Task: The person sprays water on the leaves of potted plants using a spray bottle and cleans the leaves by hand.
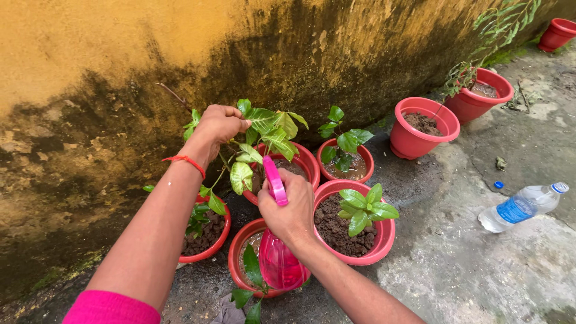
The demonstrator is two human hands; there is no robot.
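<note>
The right hand (292,217) grips a pink spray bottle (279,258) over the red pots (354,216) by the yellow wall (90,54). The left hand (221,123) pinches the tall plant's leaves (264,123). Spraying looks underway; next, squeeze gently.

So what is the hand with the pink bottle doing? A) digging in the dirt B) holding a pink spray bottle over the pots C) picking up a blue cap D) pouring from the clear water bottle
B: the right hand grips a pink spray bottle above the red pots, while the left hand holds a leafy plant.
</note>
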